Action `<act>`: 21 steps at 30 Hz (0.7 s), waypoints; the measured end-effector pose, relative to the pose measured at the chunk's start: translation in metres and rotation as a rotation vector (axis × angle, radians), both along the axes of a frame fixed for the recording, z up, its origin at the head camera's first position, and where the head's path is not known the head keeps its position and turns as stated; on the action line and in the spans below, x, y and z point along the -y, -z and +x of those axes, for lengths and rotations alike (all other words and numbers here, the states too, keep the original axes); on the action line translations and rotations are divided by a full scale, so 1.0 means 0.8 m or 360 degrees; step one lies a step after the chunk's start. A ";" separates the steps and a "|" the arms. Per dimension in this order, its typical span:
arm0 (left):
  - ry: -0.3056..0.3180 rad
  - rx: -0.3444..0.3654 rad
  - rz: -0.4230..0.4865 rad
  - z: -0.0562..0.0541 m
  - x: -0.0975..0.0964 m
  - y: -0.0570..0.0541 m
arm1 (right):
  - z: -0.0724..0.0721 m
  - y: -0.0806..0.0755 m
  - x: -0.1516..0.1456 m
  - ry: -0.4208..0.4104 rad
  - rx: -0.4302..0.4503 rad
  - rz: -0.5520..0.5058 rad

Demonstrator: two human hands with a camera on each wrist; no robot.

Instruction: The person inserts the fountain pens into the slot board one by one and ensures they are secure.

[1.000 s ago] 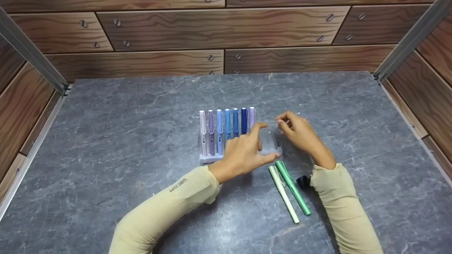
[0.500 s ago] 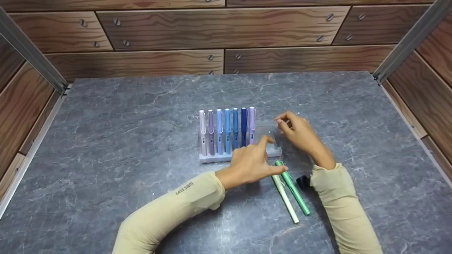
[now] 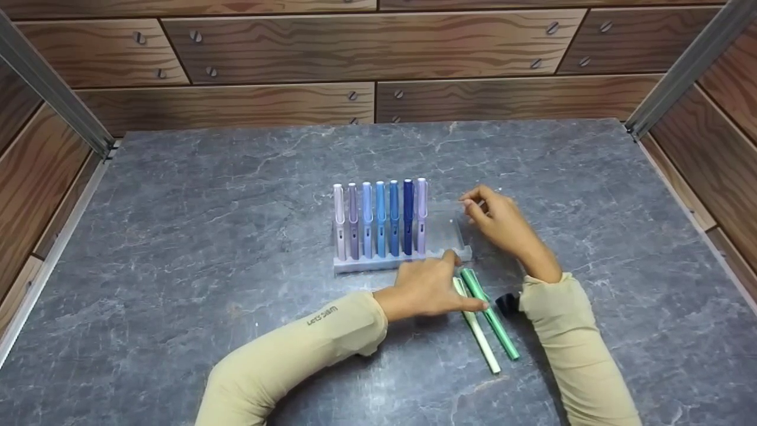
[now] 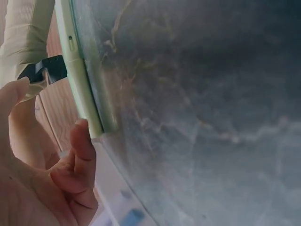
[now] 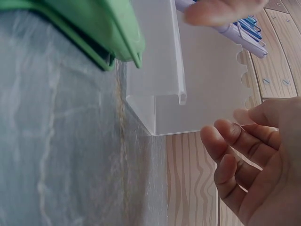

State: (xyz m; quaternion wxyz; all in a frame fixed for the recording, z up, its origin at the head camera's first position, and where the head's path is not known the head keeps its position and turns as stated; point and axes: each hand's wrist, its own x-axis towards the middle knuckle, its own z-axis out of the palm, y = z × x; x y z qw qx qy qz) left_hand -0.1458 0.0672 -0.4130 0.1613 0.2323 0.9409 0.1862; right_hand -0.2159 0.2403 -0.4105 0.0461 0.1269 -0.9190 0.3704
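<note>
A clear pen stand [image 3: 443,228] holds a row of several upright pens in lilac, purple and blue. My right hand [image 3: 500,219] pinches its upper right edge between thumb and fingers; one fingertip shows through the translucent panel [image 5: 202,80]. In front of the stand, my left hand [image 3: 429,290] is spread over two pens on the table, thumb and index finger wide apart. They are a pale green pen [image 3: 485,346] and a darker green pen [image 3: 501,334], lying side by side. The left fingertips are close to the pale green pen's end [image 4: 91,117] in the left wrist view.
The stand's right part, beside the lilac pen [image 3: 421,216], has notches along its top edge. A black piece [image 3: 507,306] sits at the right sleeve. Wood-patterned walls [image 3: 372,47] enclose the grey marbled table [image 3: 207,207] at back and sides.
My left hand has moved down and to the right, from in front of the stand to over the two green pens. My right hand stays at the stand's edge.
</note>
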 end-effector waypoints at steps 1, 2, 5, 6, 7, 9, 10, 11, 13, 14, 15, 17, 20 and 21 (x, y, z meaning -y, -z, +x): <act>-0.0001 0.0008 -0.0010 0.000 -0.001 0.001 | 0.000 0.000 0.000 -0.0002 0.0005 0.0001; -0.0003 0.0014 -0.0018 0.000 -0.001 0.002 | 0.000 0.000 0.000 -0.0002 0.0011 0.0002; -0.0006 0.0020 -0.0039 0.000 -0.002 0.006 | -0.001 -0.001 0.000 0.0000 0.0023 0.0003; -0.0005 0.0025 -0.0043 0.000 -0.003 0.006 | -0.001 -0.001 0.000 0.0000 0.0025 0.0001; -0.0003 0.0029 -0.0046 0.000 -0.003 0.007 | -0.001 -0.001 0.000 0.0003 0.0030 -0.0004; 0.0004 0.0034 -0.0059 -0.001 -0.004 0.008 | -0.001 -0.001 0.000 0.0000 0.0030 -0.0009; 0.0007 0.0036 -0.0066 -0.001 -0.004 0.009 | 0.000 -0.001 0.000 -0.0001 0.0029 -0.0011; 0.0011 0.0039 -0.0074 0.000 -0.005 0.009 | 0.000 -0.001 0.000 -0.0002 0.0027 -0.0012; 0.0014 0.0039 -0.0097 0.000 -0.007 0.009 | 0.000 -0.001 -0.001 0.0002 0.0024 -0.0009; 0.0014 0.0037 -0.0110 0.000 -0.008 0.009 | 0.000 -0.001 -0.001 0.0004 0.0024 -0.0007; 0.0012 0.0038 -0.0124 0.000 -0.008 0.008 | 0.000 -0.001 -0.001 0.0007 0.0023 -0.0005; 0.0009 0.0050 -0.0142 0.000 -0.010 0.008 | 0.001 -0.001 -0.001 0.0010 0.0027 -0.0003; -0.0005 0.0067 -0.0176 0.000 -0.012 0.006 | 0.001 -0.001 0.000 0.0006 0.0038 0.0001; -0.0010 0.0073 -0.0188 0.000 -0.012 0.006 | 0.001 -0.001 0.000 0.0004 0.0036 0.0003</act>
